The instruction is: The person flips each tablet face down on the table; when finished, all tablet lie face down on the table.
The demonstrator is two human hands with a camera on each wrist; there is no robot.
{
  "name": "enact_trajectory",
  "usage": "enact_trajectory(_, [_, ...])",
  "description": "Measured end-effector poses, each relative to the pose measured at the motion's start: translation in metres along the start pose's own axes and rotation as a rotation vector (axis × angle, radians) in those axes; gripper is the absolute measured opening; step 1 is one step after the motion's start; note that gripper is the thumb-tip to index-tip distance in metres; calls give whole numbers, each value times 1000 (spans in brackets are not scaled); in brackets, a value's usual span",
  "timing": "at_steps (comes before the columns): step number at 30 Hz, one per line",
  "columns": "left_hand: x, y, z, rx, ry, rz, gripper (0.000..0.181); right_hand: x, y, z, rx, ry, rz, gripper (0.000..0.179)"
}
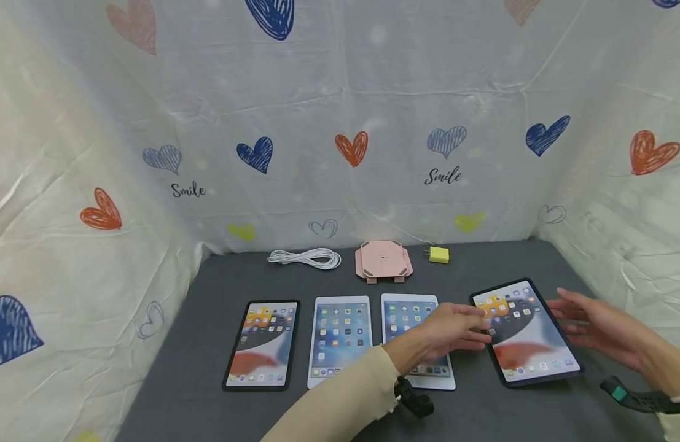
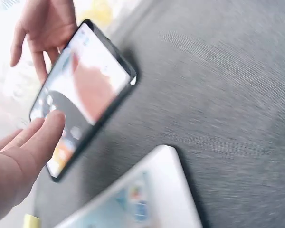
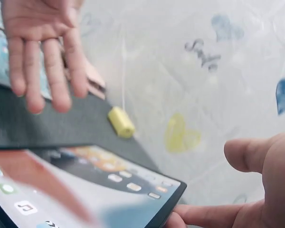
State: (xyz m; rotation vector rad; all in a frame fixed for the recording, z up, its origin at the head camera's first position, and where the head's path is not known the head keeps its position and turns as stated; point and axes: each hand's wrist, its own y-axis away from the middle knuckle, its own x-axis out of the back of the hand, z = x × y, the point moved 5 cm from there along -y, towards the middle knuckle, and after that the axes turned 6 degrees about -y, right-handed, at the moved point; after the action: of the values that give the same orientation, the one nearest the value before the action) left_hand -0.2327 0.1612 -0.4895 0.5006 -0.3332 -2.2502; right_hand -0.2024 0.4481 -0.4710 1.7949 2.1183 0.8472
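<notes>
A dark-edged tablet [image 1: 530, 350] with a lit home screen lies turned at an angle on the right of the grey table. My left hand [image 1: 450, 331] hovers over its left edge, fingers extended, and partly covers a white tablet [image 1: 408, 307] beneath. On the other side, my right hand [image 1: 605, 325] is at the tablet's right edge. In the right wrist view its fingers [image 3: 213, 214] reach to the underside of that edge, while the thumb stands up away from the screen. Nothing is gripped by the left hand [image 2: 23, 159].
Another white tablet [image 1: 340, 334] and a second dark-edged tablet [image 1: 262, 344] lie to the left, screens lit. Along the back are a coiled white cable [image 1: 306, 258], a pink stand [image 1: 384, 261] and a yellow plug adapter [image 1: 439, 255]. Heart-printed cloth [image 1: 345, 202] walls the table's back and sides.
</notes>
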Motion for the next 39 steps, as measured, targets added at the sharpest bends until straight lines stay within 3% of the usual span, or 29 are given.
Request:
enact_trajectory(8, [-10,15,38,-66,48,-71,18,-20,15,-29,64,60,0,96])
enact_trajectory(16, [-12,20,58,-70,17,-114,28,-51,28,-58,154,108,-20,89])
enact_trajectory(30, [0,33,72,-95,-14,-90,43,-104,26,-77,191,34,-134,82])
enact_trajectory(39, [5,40,68,-38,106,-43,54,-113,22,-73,229,-56,-213,79])
